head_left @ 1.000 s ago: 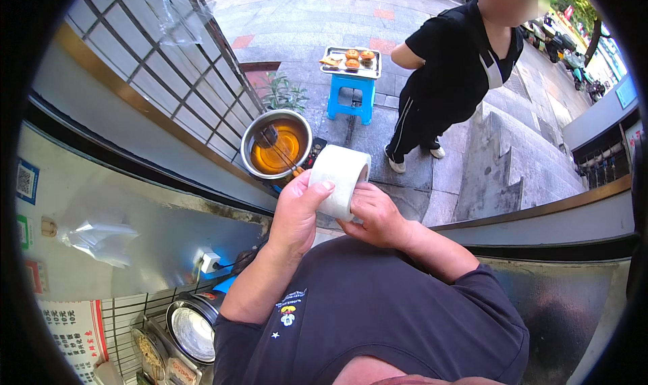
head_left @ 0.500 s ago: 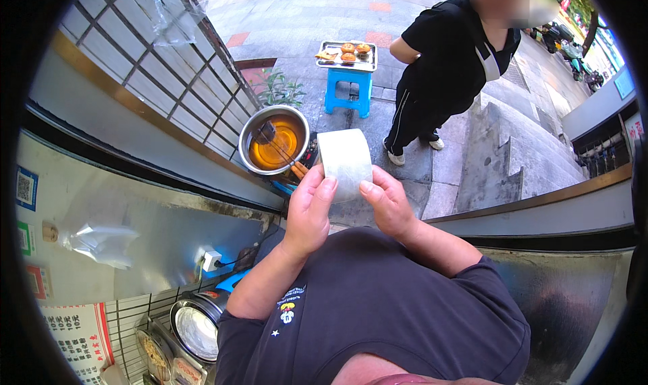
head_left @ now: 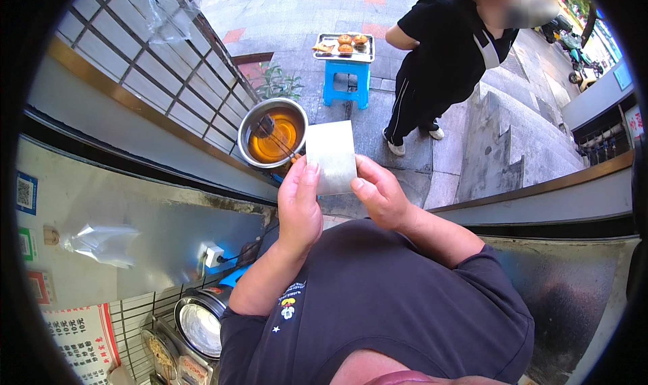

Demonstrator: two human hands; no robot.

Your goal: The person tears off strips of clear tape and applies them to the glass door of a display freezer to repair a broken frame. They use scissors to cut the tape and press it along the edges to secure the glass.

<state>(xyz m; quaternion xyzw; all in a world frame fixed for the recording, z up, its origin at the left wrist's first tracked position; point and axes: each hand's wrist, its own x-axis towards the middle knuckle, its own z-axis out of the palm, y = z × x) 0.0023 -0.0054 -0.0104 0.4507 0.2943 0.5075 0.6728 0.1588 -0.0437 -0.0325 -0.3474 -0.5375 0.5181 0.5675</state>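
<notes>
Above a round steel oil pot (head_left: 273, 134), left hand (head_left: 298, 206) and right hand (head_left: 380, 197) pinch a flat white paper bag (head_left: 331, 156).

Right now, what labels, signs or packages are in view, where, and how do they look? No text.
Code sticker: far left on the metal wall, square, blue border, white middle.
Green sticker: below it, small, green and white.
Red sticker: lower still, small, red-framed.
Price sheet: bottom left, white with red print.
Clear plastic bag: hangs on the wall, crumpled.
Paper bag: white, flat, held by left hand and right hand.
</notes>
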